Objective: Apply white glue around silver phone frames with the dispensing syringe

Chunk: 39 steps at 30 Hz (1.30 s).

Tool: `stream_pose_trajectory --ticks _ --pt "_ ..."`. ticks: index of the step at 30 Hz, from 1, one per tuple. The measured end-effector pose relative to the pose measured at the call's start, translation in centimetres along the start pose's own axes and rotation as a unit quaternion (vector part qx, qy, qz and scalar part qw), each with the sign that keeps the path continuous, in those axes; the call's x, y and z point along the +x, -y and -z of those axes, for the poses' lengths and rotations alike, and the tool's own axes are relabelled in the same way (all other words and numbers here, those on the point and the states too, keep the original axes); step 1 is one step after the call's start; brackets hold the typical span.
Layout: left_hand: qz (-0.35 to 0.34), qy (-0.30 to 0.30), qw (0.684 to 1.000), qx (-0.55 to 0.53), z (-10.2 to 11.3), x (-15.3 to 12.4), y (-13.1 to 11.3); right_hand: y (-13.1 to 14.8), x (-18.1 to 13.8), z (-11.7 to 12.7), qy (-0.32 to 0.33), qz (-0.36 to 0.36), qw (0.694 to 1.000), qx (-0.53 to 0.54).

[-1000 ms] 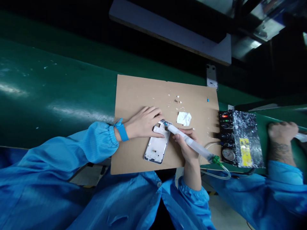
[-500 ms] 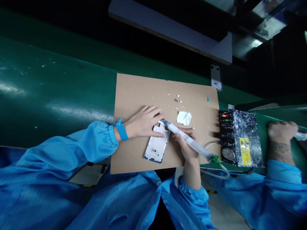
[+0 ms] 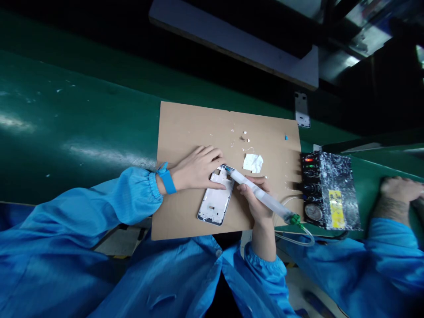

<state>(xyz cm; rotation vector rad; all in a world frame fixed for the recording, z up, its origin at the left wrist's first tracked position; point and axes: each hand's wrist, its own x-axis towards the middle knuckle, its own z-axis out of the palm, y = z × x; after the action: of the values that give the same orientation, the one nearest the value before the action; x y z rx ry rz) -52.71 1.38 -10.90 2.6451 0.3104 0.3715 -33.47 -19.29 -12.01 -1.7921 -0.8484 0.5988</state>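
A white phone frame with a dark edge (image 3: 213, 204) lies slightly turned on a cardboard sheet (image 3: 185, 128). My left hand (image 3: 200, 170) holds its upper left part, with the fingers bent at the top edge and the thumb stretched across its face. In my right hand (image 3: 256, 201) is a translucent glue dispensing syringe (image 3: 261, 195), held slanted like a pen. Its blue needle tip is at the frame's top edge, close to my left fingertips; I cannot tell whether it touches. A green cap (image 3: 294, 219) joins the syringe's rear end to a clear hose (image 3: 306, 238).
A black dispenser box with a gauge (image 3: 341, 176) stands right of the cardboard. White paper (image 3: 253, 163), small scraps (image 3: 244, 138) and a blue bit (image 3: 286, 138) lie on the sheet. Another phone frame (image 3: 302, 110) is at the back. At far right is a co-worker's hand (image 3: 399, 189).
The syringe tip has shifted very slightly left along the frame's top edge. My left hand stays in place. The co-worker's hand has moved to the right, and the view has shifted a little.
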Motion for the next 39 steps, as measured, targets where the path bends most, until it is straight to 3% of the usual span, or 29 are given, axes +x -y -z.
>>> stream_pose_trajectory --ticks 14,17,19,21,22,25,28,35,39 --pt "0.020 0.000 0.998 -0.052 0.1 -0.1 0.2 1.1 0.2 -0.1 -0.015 -0.010 0.999 0.049" --pt "0.032 0.012 0.996 -0.080 0.8 0.3 1.5 1.6 0.4 -0.5 -0.040 0.009 0.996 0.079" --pt "0.058 0.017 0.995 -0.082 2.1 0.7 3.7 1.7 0.6 -0.6 -0.061 0.021 0.993 0.097" --pt "0.119 -0.032 0.991 -0.056 4.0 1.2 6.6 1.8 0.7 -0.7 -0.082 0.028 0.990 0.113" --pt "0.162 -0.086 0.982 -0.033 5.1 1.2 8.3 1.8 0.8 -0.7 -0.089 0.029 0.988 0.119" --pt "0.283 -0.287 0.914 0.032 8.1 0.6 12.7 1.8 0.8 -0.7 -0.105 0.028 0.985 0.133" --pt "0.329 -0.370 0.867 0.055 9.5 -1.1 15.1 1.7 0.8 -0.6 -0.110 0.030 0.982 0.148" --pt "0.376 -0.302 0.870 0.103 9.5 -2.7 15.2 0.8 0.8 -0.7 -0.093 0.051 0.983 0.151" --pt "0.414 -0.291 0.849 0.151 11.4 -4.3 16.4 0.6 1.0 -0.8 -0.096 0.047 0.984 0.139"
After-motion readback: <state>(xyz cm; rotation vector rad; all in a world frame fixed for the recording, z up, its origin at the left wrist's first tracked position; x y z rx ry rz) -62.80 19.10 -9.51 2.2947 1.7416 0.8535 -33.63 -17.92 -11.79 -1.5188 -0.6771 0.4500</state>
